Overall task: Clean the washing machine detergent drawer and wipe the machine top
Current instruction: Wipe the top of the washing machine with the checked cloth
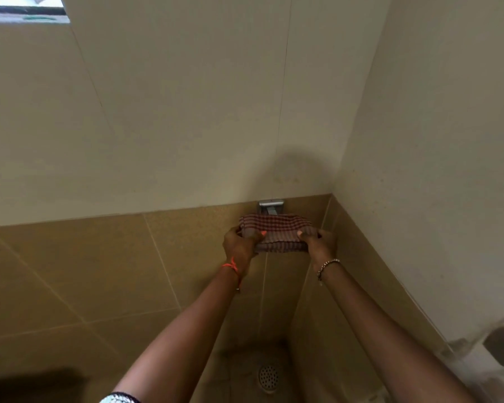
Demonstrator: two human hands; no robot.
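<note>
A: The arms (172,344) reach out. What's held?
B: The cloth (275,232), red-checked and folded, its long axis running left to right. The left hand (239,245) and right hand (320,245) each grip an end, equally near.
A: And the tap (271,207)?
B: Just above and behind the cloth, on the wall (186,141).

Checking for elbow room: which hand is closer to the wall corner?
Right. The right hand grips the cloth's end beside the corner; the left hand grips the far end.
</note>
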